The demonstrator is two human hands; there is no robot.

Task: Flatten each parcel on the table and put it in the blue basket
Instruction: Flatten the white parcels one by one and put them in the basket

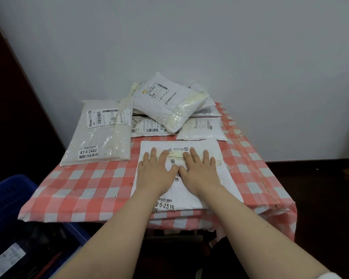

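On parcel [201, 144], left hand [156, 171], right hand [199, 171] flat

"47-4-2402" and "5元" sticker on left parcel [101, 133], "2-5-2516" on near parcel [191, 190]

A plain pale wall [189, 37], evenly lit, rises beyond the fingers [153, 153]. Beneath them stands a table [79, 188] draped in red-and-white check. Far left is a dark brown panel [12, 97], perhaps a door, and far right is dark floor [320, 188].
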